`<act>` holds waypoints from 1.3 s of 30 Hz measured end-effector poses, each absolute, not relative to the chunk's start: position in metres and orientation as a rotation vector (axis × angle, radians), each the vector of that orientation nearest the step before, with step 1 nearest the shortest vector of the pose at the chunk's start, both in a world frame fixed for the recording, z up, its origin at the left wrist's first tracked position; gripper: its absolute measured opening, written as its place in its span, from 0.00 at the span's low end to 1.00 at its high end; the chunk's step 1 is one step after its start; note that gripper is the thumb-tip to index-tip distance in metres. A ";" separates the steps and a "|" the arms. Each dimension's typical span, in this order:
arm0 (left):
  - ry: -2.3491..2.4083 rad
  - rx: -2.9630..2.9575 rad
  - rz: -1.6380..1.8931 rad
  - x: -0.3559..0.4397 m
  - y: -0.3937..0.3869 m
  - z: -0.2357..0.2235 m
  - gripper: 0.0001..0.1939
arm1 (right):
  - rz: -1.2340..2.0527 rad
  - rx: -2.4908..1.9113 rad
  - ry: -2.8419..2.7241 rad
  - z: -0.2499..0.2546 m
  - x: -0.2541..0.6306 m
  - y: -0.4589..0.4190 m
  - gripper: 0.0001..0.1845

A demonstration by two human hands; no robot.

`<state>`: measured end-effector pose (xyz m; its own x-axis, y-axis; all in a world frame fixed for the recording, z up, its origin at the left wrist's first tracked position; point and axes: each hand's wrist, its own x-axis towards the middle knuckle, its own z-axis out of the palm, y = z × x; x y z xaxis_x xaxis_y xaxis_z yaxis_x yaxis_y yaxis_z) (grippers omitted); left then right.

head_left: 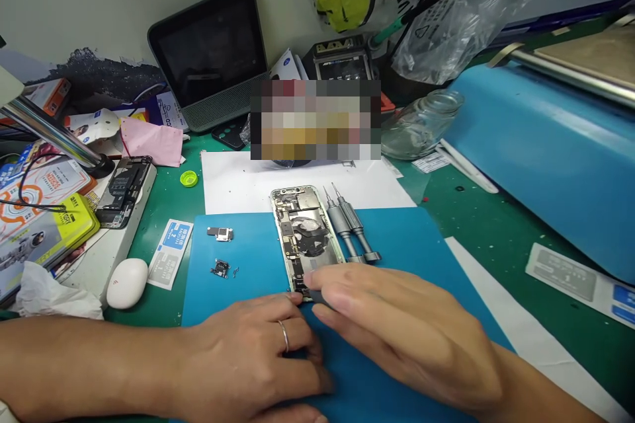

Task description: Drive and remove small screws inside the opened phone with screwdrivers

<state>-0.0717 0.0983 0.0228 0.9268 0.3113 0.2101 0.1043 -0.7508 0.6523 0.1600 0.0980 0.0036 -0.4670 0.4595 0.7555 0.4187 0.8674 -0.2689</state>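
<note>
An opened phone (305, 231) lies with its insides showing on a blue mat (401, 238). My left hand (253, 350), a ring on one finger, rests on the mat with its fingertips curled against the phone's near end. My right hand (397, 324) comes in from the right, fingers pressed together on a small dark tool whose tip meets the phone's bottom edge. Two grey screwdrivers (350, 225) lie side by side just right of the phone. Two small removed parts (221, 251) sit on the mat to the left.
A second opened phone (124, 188) lies at the left near a white oval case (127, 283) and yellow tin (64, 228). A tablet (211, 56), a glass jar (421, 122), a plastic bag (446, 13) and a large blue sheet (546, 145) stand behind and right.
</note>
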 end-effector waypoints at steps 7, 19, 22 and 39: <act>0.280 2.408 0.419 -0.072 0.098 0.022 0.18 | 0.145 -0.634 -2.087 0.007 0.159 0.098 0.14; 0.298 2.412 0.380 -0.073 0.097 0.020 0.13 | 0.151 -0.630 -2.077 0.006 0.157 0.099 0.17; 0.297 2.407 0.392 -0.073 0.097 0.020 0.13 | 0.130 -0.643 -2.100 0.007 0.157 0.099 0.19; 0.298 2.417 0.395 -0.075 0.098 0.019 0.15 | 0.097 -0.646 -2.100 0.011 0.152 0.102 0.18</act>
<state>-0.0745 0.0982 0.0191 0.9284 0.3105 0.2040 0.1106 -0.7553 0.6460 0.1525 0.1017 0.0106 -0.4512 0.4809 0.7518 0.4093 0.8601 -0.3045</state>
